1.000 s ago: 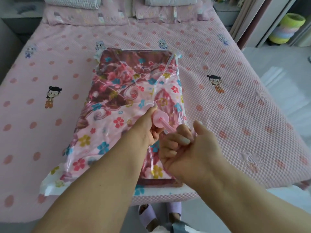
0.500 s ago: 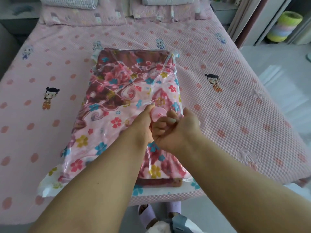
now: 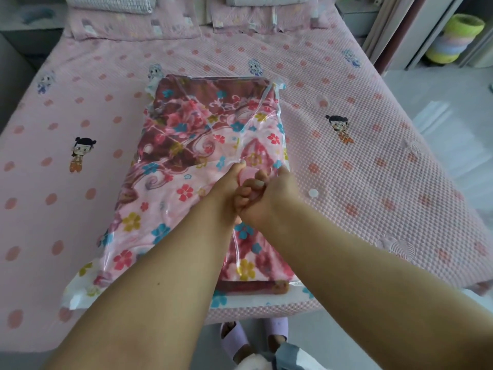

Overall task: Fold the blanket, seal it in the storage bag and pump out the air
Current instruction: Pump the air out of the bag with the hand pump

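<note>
A folded floral blanket (image 3: 186,145) in pink, maroon and blue lies inside a clear plastic storage bag (image 3: 80,287) on the bed. A pink hand pump (image 3: 245,177) stands on the bag near its right side, mostly hidden by my hands. My left hand (image 3: 226,186) grips the pump's base against the bag. Right beside it, my right hand (image 3: 266,198) is curled round the pump's handle, pushed down close to the base. The two hands touch.
The pink patterned bedspread (image 3: 373,182) covers the bed, whose near edge is just below the bag. A small white cap (image 3: 313,193) lies right of the bag. Pillows (image 3: 112,4) sit at the head. Slippered feet (image 3: 234,340) stand on the floor.
My right hand has pushed the pump handle forward and down until it meets my left hand; the pink rod seen before is now hidden. My left hand stays on the base.
</note>
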Available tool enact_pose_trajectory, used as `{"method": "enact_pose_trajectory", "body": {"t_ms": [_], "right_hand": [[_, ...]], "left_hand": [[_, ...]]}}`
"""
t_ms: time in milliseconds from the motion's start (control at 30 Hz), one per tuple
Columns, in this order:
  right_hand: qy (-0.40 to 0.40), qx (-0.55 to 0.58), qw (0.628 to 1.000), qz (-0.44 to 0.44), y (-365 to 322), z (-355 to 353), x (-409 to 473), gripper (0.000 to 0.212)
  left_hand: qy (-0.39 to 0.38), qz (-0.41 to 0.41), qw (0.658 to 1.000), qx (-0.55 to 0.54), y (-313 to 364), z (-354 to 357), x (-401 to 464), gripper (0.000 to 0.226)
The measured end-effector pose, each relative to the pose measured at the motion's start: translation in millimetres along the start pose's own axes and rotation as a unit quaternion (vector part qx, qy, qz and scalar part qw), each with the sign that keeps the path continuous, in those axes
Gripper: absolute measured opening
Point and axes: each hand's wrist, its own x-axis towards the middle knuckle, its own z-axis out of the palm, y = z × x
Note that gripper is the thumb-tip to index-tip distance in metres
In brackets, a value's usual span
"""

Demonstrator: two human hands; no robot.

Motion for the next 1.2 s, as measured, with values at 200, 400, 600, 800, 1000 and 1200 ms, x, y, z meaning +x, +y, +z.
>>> {"method": "enact_pose_trajectory", "body": {"t_ms": [200, 400, 600, 800, 1000, 1200], "right_hand": [[-0.04, 0.068, 0.995, 0.062, -1, -25, -46, 0.063], [0.005, -0.024, 1.0, -0.016, -1, -7, -4, 0.061], [-0.031, 0.071, 0.995, 0.07, -1, -32, -45, 0.063], [-0.006, -0.014, 1.0, -0.009, 1, -12, -5, 0.06], [-0.027, 0.081, 0.994, 0.065, 1, -30, -43, 0.063], [-0.016, -0.024, 0.999, -0.019, 6, -21, -1, 0.061]], "left_hand": [[0.065, -0.017, 0.998, -0.013, -2, -2, 2, 0.043], [0.001, 0.004, 1.0, 0.005, -2, 3, -1, 0.08], [0.073, -0.014, 0.997, -0.005, -6, 2, 2, 0.046], [-0.001, -0.008, 1.0, -0.008, -6, 3, 2, 0.068], [0.067, -0.034, 0.997, -0.033, -6, 3, 3, 0.055], [-0.014, -0.028, 0.998, -0.061, -8, 6, -5, 0.066]]}}
